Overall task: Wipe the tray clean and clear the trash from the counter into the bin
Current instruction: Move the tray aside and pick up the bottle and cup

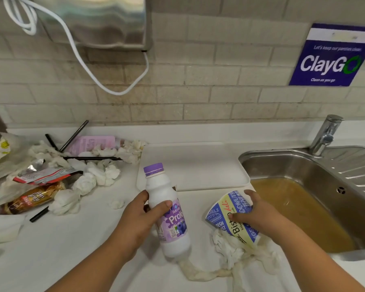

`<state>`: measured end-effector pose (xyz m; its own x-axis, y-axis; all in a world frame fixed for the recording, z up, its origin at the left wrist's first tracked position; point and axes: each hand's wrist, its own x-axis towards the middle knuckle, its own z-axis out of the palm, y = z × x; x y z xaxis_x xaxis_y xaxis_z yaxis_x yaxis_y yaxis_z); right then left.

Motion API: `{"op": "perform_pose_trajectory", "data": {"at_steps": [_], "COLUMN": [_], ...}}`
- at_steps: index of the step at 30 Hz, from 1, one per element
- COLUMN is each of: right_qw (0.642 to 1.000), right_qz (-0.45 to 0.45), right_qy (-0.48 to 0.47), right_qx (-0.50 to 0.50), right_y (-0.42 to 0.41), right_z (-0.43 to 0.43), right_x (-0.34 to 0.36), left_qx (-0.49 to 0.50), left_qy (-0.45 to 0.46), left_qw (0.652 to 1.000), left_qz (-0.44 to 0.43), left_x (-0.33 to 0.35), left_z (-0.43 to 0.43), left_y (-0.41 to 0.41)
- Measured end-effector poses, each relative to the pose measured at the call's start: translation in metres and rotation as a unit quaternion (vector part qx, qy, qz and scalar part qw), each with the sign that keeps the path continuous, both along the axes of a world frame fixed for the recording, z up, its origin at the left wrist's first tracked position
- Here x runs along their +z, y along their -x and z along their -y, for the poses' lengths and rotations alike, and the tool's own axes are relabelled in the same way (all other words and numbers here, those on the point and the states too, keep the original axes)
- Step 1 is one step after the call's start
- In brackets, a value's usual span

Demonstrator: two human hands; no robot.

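Note:
My left hand grips a white yoghurt-drink bottle with a purple cap, held tilted just above the counter. My right hand holds a blue and yellow paper cup on its side, over a heap of damp, stained tissue lying on the counter. The white tray lies flat just beyond both hands, with nothing on it. A pile of trash covers the counter's left side: crumpled tissues, snack wrappers, black straws and a pink pack.
A steel sink holding brownish water sits at the right, with its tap behind. A tiled wall rises at the back with a metal dispenser, a white cable and a blue sign. One tissue ball lies alone.

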<state>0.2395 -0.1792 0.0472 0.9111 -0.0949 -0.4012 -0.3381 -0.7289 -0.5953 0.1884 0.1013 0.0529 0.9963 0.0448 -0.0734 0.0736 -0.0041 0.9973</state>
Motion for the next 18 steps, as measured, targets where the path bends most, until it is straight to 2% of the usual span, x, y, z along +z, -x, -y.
{"op": "perform_pose_trajectory", "data": {"at_steps": [3,7,12,18], "right_qw": [0.996,0.983,0.930,0.884], "right_qz": [0.004,0.096,0.197,0.215], "right_qy": [-0.087,-0.154,-0.309,-0.409], "right_qx": [-0.013,0.001,0.022,0.074], "right_y": [0.001,0.000,0.003,0.039], "right_z": [-0.004,-0.015,-0.052,-0.136], "right_x": [0.013,0.039,0.067,0.059], "left_qx": [0.009,0.037,0.087,0.144], "left_qy": [0.006,0.006,0.034,0.042], "left_qw": [1.000,0.999,0.995,0.986], "left_qz": [-0.002,0.005,0.018,0.067], "left_x": [0.001,0.005,0.016,0.027], "left_z": [-0.007,-0.022,-0.048,-0.088], "left_y": [0.007,0.019,0.039,0.087]}}
